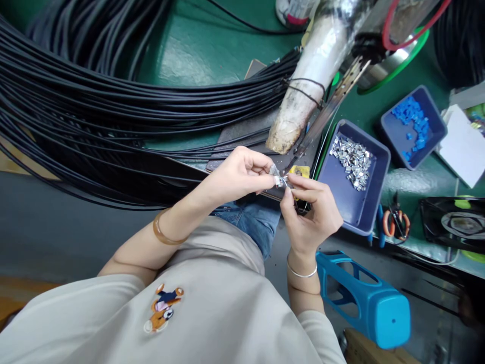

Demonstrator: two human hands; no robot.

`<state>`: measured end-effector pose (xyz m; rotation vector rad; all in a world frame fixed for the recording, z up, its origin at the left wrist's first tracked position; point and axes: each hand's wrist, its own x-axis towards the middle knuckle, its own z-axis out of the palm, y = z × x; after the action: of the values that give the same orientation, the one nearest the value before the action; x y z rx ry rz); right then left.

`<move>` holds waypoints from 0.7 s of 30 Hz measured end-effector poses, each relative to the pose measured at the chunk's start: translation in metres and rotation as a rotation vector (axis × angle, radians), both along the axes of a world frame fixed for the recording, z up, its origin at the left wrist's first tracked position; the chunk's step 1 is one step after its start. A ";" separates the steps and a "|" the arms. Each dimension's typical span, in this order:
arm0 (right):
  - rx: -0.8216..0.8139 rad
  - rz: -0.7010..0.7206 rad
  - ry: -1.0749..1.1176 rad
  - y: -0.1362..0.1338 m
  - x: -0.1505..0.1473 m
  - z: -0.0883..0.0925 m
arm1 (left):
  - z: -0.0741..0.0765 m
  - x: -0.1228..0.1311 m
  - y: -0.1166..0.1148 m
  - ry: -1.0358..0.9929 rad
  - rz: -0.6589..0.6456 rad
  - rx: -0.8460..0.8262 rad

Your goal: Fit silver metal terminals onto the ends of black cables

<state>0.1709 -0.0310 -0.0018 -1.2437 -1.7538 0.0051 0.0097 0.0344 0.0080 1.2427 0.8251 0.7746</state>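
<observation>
My left hand (pixel 244 169) is closed in a pinch at the table's edge, with a small shiny metal connector piece (pixel 279 181) at its fingertips. Greyish wrapping covers a fingertip of that hand. Just to the right, my right hand (pixel 312 207) pinches at the same spot, thumb and forefinger nearly touching the metal piece. Something thin and pale shows between those right fingertips, too small to name. Above the hands, a foil-wrapped duct (pixel 295 101) ends close by, beside a slotted metal tube (pixel 328 108) pointing down toward them.
Bundles of black cable (pixel 151 101) fill the left side. A blue-grey bin (pixel 350 207) holds many small metal shells; another bin (pixel 390 124) holds blue pieces. Orange-handled pliers (pixel 396 222) and a black fan (pixel 454 222) lie right. A blue stool (pixel 390 313) stands below.
</observation>
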 end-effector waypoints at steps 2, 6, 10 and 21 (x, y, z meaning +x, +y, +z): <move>0.004 -0.003 -0.004 0.000 -0.001 0.000 | -0.001 0.001 0.000 -0.017 0.014 -0.008; 0.009 -0.014 -0.028 0.000 -0.001 0.000 | -0.001 0.000 -0.001 0.002 0.022 -0.005; -0.043 0.004 -0.002 -0.001 0.002 -0.002 | -0.003 -0.001 -0.003 0.003 0.008 -0.041; -0.105 0.036 0.029 -0.010 -0.001 0.001 | -0.005 -0.002 -0.008 -0.034 -0.015 -0.080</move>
<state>0.1702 -0.0406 -0.0011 -1.2808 -1.7700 0.1368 0.0072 0.0262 0.0028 1.1601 0.8104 0.7416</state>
